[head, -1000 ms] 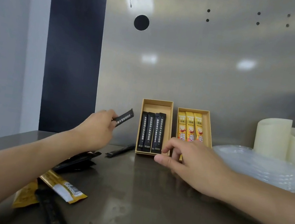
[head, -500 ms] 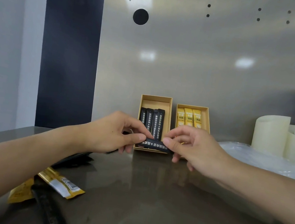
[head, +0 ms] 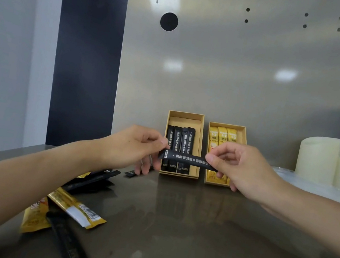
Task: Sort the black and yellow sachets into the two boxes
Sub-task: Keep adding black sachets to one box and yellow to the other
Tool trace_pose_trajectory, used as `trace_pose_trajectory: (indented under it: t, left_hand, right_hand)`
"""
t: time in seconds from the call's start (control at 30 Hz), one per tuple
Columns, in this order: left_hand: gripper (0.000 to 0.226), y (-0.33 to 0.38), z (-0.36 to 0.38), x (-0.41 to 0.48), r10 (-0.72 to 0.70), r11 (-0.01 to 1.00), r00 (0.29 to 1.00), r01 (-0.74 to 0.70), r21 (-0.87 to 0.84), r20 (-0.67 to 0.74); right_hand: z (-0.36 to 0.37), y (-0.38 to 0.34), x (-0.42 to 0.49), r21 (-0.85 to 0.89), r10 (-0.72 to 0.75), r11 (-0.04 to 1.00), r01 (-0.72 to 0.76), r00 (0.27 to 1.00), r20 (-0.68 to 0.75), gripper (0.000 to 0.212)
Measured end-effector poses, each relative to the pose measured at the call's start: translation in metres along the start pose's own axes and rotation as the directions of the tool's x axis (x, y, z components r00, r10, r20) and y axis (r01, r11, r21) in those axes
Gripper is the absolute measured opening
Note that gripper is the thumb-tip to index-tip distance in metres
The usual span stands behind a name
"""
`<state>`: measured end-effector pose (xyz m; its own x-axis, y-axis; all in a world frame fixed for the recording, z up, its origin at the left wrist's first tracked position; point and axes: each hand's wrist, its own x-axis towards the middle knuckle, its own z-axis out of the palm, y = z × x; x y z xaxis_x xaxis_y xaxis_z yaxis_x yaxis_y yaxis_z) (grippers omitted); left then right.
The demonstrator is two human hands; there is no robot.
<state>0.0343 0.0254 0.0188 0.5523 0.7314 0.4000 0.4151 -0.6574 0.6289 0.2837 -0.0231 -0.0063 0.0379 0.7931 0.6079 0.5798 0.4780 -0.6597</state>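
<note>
A black sachet (head: 186,159) is held level in front of the two boxes. My left hand (head: 132,147) pinches its left end and my right hand (head: 241,165) pinches its right end. Behind it, the left cardboard box (head: 185,118) holds several black sachets standing side by side. The right cardboard box (head: 243,134) holds three yellow sachets (head: 221,137). On the counter at the lower left lie loose yellow sachets (head: 77,208) and a pile of black sachets (head: 93,180); another black sachet (head: 65,239) lies nearest me.
A stack of clear plastic lids (head: 312,188) and two cream-coloured cylinders (head: 316,160) stand at the right. A metal wall (head: 241,73) rises right behind the boxes. One small black sachet end (head: 129,173) shows under my left hand.
My left hand brought the black sachet from the left over to the boxes. My right hand rose from the counter and took its other end; both hands now hold it a little higher.
</note>
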Motion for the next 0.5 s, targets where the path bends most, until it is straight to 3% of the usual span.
trace_pose_trajectory:
  t: [0.23, 0.33, 0.5]
  left_hand:
    - [0.02, 0.0024, -0.0003, -0.0006, 0.014, 0.997, 1.0, -0.013, 0.071, -0.015]
    - [0.019, 0.0039, -0.0006, -0.0002, 0.032, 0.998, 0.999, -0.03, 0.062, -0.032]
    - [0.02, 0.0042, 0.0008, -0.0002, 0.04, 0.996, 0.998, -0.037, 0.08, -0.04]
  right_hand:
    - [-0.0016, -0.0002, -0.0002, 0.059, -0.012, 0.998, 0.012, 1.0, -0.006, 0.009]
    - [-0.001, -0.0031, -0.0028, 0.13, 0.013, 0.991, -0.024, 0.996, 0.083, 0.01]
    - [-0.0029, -0.0057, -0.0007, 0.286, 0.11, 0.949, -0.13, 0.99, 0.084, 0.018]
